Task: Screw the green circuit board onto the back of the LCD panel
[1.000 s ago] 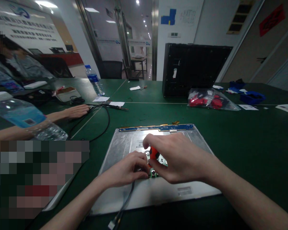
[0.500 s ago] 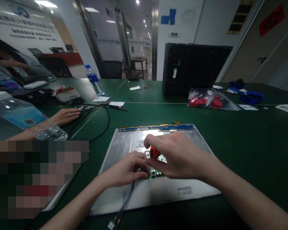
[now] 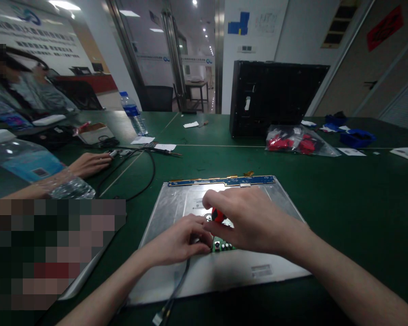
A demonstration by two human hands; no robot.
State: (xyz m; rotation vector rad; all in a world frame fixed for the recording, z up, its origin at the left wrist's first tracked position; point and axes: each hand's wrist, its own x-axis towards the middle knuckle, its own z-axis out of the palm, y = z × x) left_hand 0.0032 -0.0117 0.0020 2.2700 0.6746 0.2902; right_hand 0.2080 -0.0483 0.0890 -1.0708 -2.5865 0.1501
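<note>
both hands at the small board, screwdriver in the right

the right hand (image 3: 255, 222) is closed around a red-handled screwdriver (image 3: 218, 215) set on the green circuit board (image 3: 221, 246), which lies on the metal panel (image 3: 177, 199). the left hand (image 3: 178, 240) curls at the board's edge above a black cable (image 3: 177, 287); whether it grips anything cannot be told. well behind, a clear bag (image 3: 301, 141) holds red parts.
</note>
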